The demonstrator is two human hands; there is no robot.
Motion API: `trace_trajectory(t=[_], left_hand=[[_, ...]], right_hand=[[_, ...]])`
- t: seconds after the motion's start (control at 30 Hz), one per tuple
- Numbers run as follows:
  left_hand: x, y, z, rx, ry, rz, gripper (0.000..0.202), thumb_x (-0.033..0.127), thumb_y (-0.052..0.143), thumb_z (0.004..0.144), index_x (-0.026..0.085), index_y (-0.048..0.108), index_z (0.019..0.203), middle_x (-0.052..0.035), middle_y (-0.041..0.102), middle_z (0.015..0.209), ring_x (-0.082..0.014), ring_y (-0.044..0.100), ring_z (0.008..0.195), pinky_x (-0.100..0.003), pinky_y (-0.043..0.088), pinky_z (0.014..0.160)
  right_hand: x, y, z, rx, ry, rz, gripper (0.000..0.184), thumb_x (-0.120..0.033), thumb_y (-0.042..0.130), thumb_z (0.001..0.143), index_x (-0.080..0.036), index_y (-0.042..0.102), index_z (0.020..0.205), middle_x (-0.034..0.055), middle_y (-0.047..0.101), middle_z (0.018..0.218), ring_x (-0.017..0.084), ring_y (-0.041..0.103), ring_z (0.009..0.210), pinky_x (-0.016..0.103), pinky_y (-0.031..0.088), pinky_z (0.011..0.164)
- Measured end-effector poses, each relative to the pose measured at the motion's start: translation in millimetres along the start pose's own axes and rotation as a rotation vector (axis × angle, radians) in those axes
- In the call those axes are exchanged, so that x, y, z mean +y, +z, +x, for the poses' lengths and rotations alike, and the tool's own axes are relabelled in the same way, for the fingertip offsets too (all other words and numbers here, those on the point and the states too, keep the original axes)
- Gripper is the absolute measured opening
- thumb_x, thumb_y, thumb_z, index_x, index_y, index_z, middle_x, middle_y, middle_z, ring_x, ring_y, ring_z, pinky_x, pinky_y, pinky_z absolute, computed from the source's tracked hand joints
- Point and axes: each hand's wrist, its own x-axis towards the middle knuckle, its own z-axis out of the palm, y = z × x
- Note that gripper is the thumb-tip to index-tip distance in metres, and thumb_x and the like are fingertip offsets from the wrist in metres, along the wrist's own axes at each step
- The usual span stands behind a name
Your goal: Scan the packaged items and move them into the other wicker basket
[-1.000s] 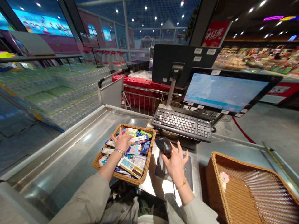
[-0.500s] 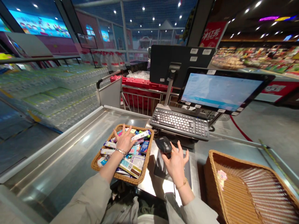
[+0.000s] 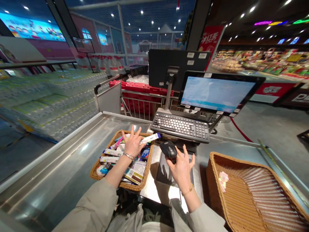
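My left hand (image 3: 133,145) is above a shallow wicker basket (image 3: 147,176), thumb and index finger pinched on a slim white box (image 3: 150,138) with a blue-purple end; its other fingers are spread. The box's far end reaches past the basket's right rim. Several small packaged goods fill that basket, among them other slim white boxes (image 3: 109,159) and a blue packet (image 3: 145,153). My right hand (image 3: 181,164) grips a black handheld barcode scanner (image 3: 168,149), its head facing left toward the box, its other fingers fanned out. The palm hides the scanner's handle.
A deeper wicker basket (image 3: 238,183) with a pink cartoon figure (image 3: 223,180) on its inner side stands at right. Ahead are a keyboard (image 3: 181,126) and a lit monitor (image 3: 217,93). The metal counter (image 3: 79,164) has a raised left edge. A trolley (image 3: 108,96) stands beyond.
My left hand has moved right with the slim white box, bringing its end out over the basket's rim and nearer the scanner. My right hand keeps its grip on the scanner. The view has shifted slightly.
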Motion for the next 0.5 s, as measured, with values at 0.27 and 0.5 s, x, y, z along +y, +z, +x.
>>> trace_trajectory(t=[0.27,0.5], left_hand=[[15.6,2.9,7.5,0.018,0.078,-0.039,0.009,0.032,0.067,0.08,0.024,0.068,0.086,-0.0033,0.047,0.147,-0.0371,0.017,0.146,-0.077,-0.011,0.106],[27.6,7.4,11.9,0.052,0.126,-0.066,0.008,0.03,0.069,0.078,0.024,0.068,0.083,-0.0032,0.048,0.147,-0.0369,0.017,0.146,-0.076,-0.012,0.107]], right_hand=[[5.5,-9.2,-0.2,0.017,0.018,-0.017,0.029,-0.036,0.05,0.086,-0.023,0.068,0.104,0.0056,0.063,0.129,0.031,0.028,0.142,0.063,0.006,0.11],[13.5,-12.6,-1.7,0.045,0.019,-0.027,0.031,-0.037,0.049,0.087,-0.021,0.069,0.104,0.0074,0.063,0.128,0.033,0.03,0.14,0.062,0.004,0.11]])
